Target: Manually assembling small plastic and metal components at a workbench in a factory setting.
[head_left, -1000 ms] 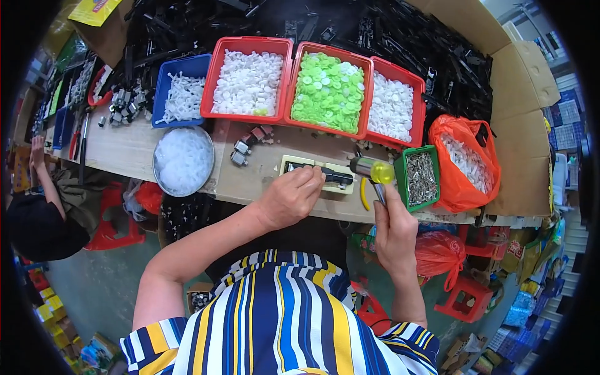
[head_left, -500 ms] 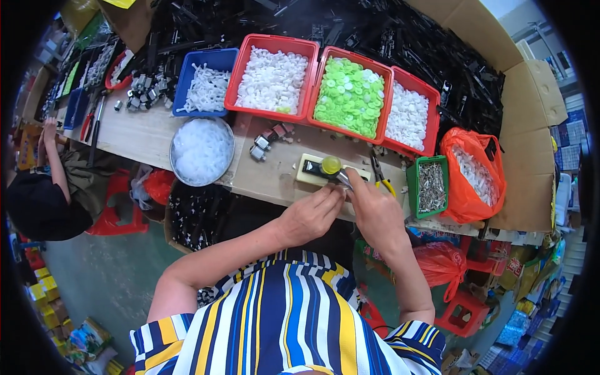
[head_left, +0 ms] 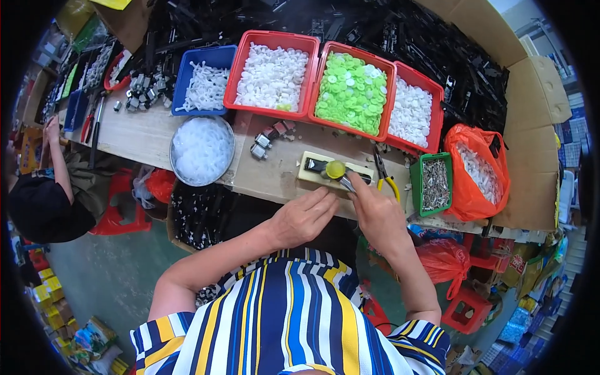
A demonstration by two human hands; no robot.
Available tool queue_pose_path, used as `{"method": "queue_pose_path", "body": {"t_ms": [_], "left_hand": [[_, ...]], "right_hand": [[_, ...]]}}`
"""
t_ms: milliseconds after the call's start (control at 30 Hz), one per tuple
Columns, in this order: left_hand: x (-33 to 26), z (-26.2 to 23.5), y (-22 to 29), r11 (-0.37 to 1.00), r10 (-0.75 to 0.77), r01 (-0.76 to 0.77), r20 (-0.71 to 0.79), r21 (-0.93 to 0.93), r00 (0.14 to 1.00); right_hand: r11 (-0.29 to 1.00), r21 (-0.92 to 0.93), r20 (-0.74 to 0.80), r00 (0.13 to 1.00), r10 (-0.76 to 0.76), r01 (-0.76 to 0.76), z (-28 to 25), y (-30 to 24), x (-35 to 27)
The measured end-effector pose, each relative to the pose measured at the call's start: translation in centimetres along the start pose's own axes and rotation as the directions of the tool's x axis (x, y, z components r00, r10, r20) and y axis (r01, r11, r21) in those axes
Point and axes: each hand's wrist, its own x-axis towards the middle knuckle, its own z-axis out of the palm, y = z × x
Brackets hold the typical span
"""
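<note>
My right hand [head_left: 380, 215] is closed round a hammer [head_left: 335, 169] with a round yellow head and a shiny metal shaft. The head is over a cream block [head_left: 305, 174], hiding part of a black piece [head_left: 315, 166] that lies along the block's top. My left hand [head_left: 304, 216] is close to the block's near edge, its fingers bent and pressed together. What they pinch, if anything, is hidden. Just right of the block lie pliers [head_left: 389, 179] with yellow and black handles.
Red bins hold white parts [head_left: 272, 72] and green discs [head_left: 351, 94]. A blue bin [head_left: 177, 105], a round bowl of clear parts [head_left: 201, 152], a green basket of metal pieces [head_left: 434, 182] and an orange bag [head_left: 459, 200] stand around. Black parts [head_left: 275, 15] pile behind. Another person [head_left: 47, 206] sits at left.
My left hand has drawn back a little to the left, away from my right hand. The hammer's head has shifted slightly to the right and nearer.
</note>
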Motion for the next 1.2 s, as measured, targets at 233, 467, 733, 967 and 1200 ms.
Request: {"method": "queue_pose_path", "body": {"t_ms": [233, 467, 733, 967, 1200], "left_hand": [[1.3, -1.5, -1.5, 0.997, -0.072, 0.072, -0.08, 0.001, 0.994], [3.1, -0.3, -2.9, 0.998, -0.045, 0.047, -0.047, 0.047, 0.998], [4.4, 0.6, -3.0, 0.992, -0.119, 0.12, 0.025, -0.045, 0.993], [5.5, 0.6, -3.1, 0.979, -0.167, 0.174, 0.069, -0.104, 0.983], [5.8, 0.0, -3.4, 0.938, -0.239, 0.258, 0.105, -0.231, 0.965]], "right_hand": [[0.998, 0.046, -0.069, 0.997, 0.033, -0.03, 0.4, 1.4, -1.7], [0.992, 0.099, -0.132, 0.987, 0.094, -0.081, 0.2, 1.8, -3.2], [0.96, 0.014, -0.402, 0.878, 0.262, -0.28, -3.2, 8.6, -1.8], [0.9, -0.075, -0.325, 0.864, 0.385, -0.43, -3.6, 13.8, -2.5], [0.914, -0.144, -0.442, 0.851, 0.283, -0.379, -4.1, 13.5, -4.4]]}}
